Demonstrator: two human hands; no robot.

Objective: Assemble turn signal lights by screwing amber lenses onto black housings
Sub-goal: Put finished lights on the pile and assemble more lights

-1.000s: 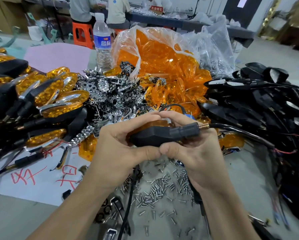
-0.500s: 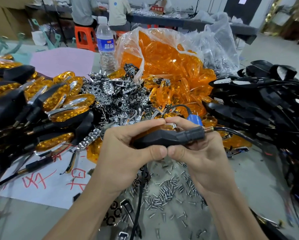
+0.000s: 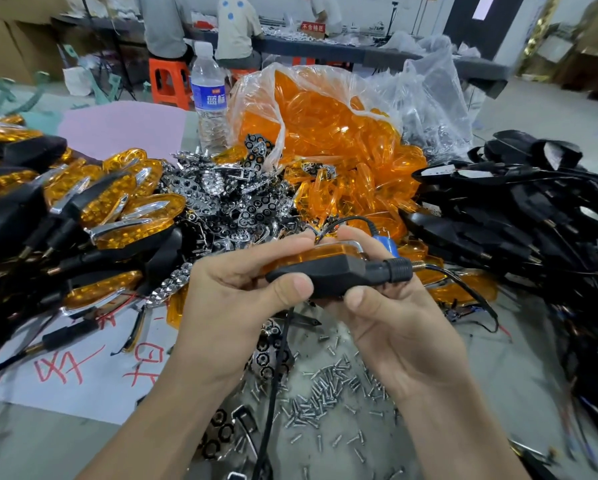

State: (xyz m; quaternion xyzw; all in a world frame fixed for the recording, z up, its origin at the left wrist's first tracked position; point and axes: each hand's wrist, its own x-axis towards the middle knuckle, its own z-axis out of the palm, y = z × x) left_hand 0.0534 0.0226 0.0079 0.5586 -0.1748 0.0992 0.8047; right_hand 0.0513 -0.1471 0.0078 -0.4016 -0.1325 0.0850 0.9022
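Two hands of mine meet in the middle of the frame around one turn signal. My left hand curls its fingers over the top and presses its thumb on the near edge of the black housing. My right hand grips the other end, thumb beneath and fingers wrapped over the far side. The amber lens sits on top of the housing, mostly hidden by my fingers. The ribbed stem pokes out toward the right, with a thin wire trailing from it.

Below my hands, loose screws are scattered over the grey table, and a black cable hangs down across them. At left lies a heap of finished lights over white paper with red writing. Just behind my hands is a pile of chrome reflectors. Behind that, a clear bag of amber lenses spills open at upper centre, with a water bottle standing just left of it. A tangle of bare black housings and wires fills the right side.
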